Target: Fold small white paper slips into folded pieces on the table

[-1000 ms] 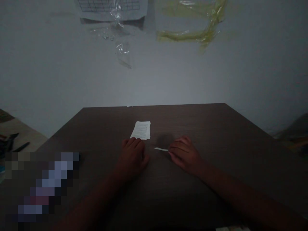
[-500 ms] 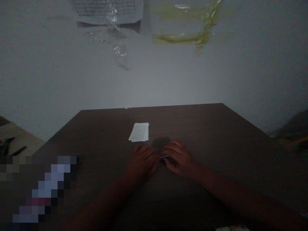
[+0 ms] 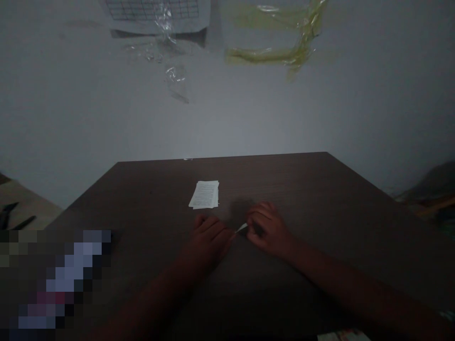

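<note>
Between my hands a thin pale strip, perhaps paper (image 3: 241, 228), spans the small gap over the dark table. My left hand (image 3: 212, 235) is closed, pinching the strip's left end at the thumb side. My right hand (image 3: 267, 227) has its fingers curled round the other end, so most of that end is hidden. Just beyond my left hand lies a small uneven stack of printed paper sheets (image 3: 205, 194), untouched by either hand.
The dark wood-grain table (image 3: 284, 180) meets a grey wall (image 3: 270, 113) bearing taped paper and yellow tape (image 3: 263, 56). A blurred-out patch (image 3: 67, 274) covers the lower left. A pale printed item (image 3: 343, 336) shows at the bottom edge.
My right hand has shifted slightly right and up, away from my left. More of the pale strip shows between them, now tilted upward. The paper stack stays put.
</note>
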Demonstrator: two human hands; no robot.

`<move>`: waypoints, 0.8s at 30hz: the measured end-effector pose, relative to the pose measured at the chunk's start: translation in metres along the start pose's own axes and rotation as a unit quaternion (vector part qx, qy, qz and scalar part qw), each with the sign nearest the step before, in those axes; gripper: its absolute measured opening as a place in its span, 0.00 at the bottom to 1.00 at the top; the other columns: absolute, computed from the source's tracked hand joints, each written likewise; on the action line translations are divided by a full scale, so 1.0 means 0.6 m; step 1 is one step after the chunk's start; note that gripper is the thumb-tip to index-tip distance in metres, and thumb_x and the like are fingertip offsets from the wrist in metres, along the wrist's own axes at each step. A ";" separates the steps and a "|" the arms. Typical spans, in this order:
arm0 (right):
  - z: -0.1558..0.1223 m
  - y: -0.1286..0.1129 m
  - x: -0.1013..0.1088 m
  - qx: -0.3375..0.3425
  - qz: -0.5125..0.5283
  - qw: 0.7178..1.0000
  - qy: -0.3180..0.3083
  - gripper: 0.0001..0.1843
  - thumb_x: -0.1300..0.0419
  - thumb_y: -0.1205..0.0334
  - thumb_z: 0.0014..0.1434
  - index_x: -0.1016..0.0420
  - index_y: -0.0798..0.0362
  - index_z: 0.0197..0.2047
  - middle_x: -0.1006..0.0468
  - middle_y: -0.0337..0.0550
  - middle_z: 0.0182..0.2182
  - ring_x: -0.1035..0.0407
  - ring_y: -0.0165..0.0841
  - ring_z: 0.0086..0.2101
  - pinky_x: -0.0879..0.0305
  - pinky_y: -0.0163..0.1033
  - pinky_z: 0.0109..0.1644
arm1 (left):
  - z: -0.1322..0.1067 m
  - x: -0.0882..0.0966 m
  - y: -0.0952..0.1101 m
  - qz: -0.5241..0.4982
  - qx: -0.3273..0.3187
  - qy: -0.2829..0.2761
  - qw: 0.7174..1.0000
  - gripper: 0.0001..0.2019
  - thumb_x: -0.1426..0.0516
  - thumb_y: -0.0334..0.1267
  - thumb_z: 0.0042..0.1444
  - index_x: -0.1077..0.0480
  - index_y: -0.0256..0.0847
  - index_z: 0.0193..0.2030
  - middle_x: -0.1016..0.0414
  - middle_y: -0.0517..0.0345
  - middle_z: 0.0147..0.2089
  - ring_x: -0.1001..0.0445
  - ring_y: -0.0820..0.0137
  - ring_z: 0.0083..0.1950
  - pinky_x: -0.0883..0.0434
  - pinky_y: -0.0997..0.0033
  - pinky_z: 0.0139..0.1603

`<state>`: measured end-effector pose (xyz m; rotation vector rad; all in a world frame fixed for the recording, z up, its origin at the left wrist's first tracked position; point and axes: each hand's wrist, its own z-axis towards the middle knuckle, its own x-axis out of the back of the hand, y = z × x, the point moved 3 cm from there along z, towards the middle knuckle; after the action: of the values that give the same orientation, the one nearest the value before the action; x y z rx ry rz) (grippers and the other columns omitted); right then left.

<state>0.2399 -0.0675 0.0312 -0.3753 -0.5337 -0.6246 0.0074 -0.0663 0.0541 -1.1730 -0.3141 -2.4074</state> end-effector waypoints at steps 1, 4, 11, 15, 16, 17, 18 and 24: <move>-0.002 0.009 0.002 -0.008 -0.002 1.000 0.002 0.13 0.39 0.74 0.63 0.31 0.44 0.44 0.16 0.40 0.38 0.22 0.41 0.39 0.30 0.49 0.49 | -0.001 0.002 -0.006 0.002 0.004 0.000 1.000 0.10 0.38 0.26 0.81 0.19 0.42 0.47 0.13 0.59 0.41 0.19 0.61 0.43 0.29 0.57 0.53; -0.008 0.032 0.008 -0.034 0.003 0.999 0.003 0.13 0.39 0.73 0.64 0.31 0.44 0.43 0.15 0.41 0.39 0.20 0.42 0.40 0.28 0.49 0.48 | -0.004 0.003 -0.024 0.002 0.016 0.007 1.000 0.10 0.39 0.27 0.81 0.19 0.43 0.48 0.12 0.59 0.42 0.19 0.61 0.43 0.29 0.56 0.53; -0.011 0.031 0.011 -0.052 0.093 0.993 -0.051 0.13 0.40 0.73 0.69 0.25 0.45 0.49 0.14 0.44 0.43 0.18 0.42 0.44 0.22 0.49 0.50 | -0.010 0.002 -0.033 -0.012 0.030 -0.009 0.999 0.13 0.39 0.25 0.75 0.16 0.46 0.55 0.11 0.54 0.50 0.18 0.57 0.51 0.25 0.54 0.58; -0.009 0.013 -0.003 -0.018 0.139 0.985 -0.096 0.12 0.38 0.74 0.68 0.24 0.45 0.47 0.15 0.41 0.39 0.20 0.39 0.40 0.24 0.46 0.48 | -0.012 0.008 -0.023 -0.015 0.050 -0.044 0.998 0.17 0.36 0.23 0.70 0.14 0.49 0.56 0.13 0.51 0.59 0.20 0.53 0.60 0.22 0.53 0.62; -0.009 0.008 -0.006 -0.014 0.149 0.983 -0.102 0.11 0.38 0.73 0.68 0.23 0.45 0.46 0.15 0.40 0.38 0.21 0.38 0.39 0.24 0.46 0.48 | -0.012 0.009 -0.022 -0.016 0.057 -0.041 0.997 0.18 0.35 0.23 0.68 0.13 0.50 0.55 0.15 0.50 0.60 0.21 0.52 0.61 0.21 0.52 0.63; -0.009 0.003 -0.009 -0.010 0.161 0.981 -0.104 0.11 0.38 0.73 0.70 0.23 0.46 0.46 0.16 0.39 0.37 0.22 0.38 0.39 0.24 0.45 0.48 | -0.013 0.008 -0.020 -0.020 0.065 -0.035 0.997 0.18 0.34 0.23 0.67 0.12 0.51 0.55 0.16 0.49 0.61 0.21 0.51 0.62 0.20 0.52 0.63; -0.009 -0.003 -0.012 -0.005 0.172 0.979 -0.105 0.10 0.38 0.73 0.71 0.23 0.46 0.46 0.17 0.39 0.36 0.22 0.37 0.38 0.25 0.44 0.47 | -0.014 0.006 -0.019 -0.026 0.075 -0.028 0.996 0.18 0.33 0.24 0.67 0.11 0.52 0.54 0.17 0.49 0.61 0.22 0.51 0.63 0.20 0.52 0.63; -0.017 -0.024 -0.027 -0.027 0.206 0.972 -0.113 0.08 0.36 0.70 0.74 0.21 0.46 0.46 0.16 0.41 0.39 0.21 0.36 0.39 0.24 0.40 0.44 | -0.019 -0.025 -0.017 -0.115 0.101 0.048 0.987 0.16 0.36 0.31 0.76 0.15 0.53 0.64 0.19 0.50 0.57 0.18 0.57 0.54 0.14 0.55 0.56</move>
<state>0.2232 -0.0761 0.0162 -0.5958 -0.6345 -0.1960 0.0027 -0.0574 0.0348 -0.9732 -0.6779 -2.5442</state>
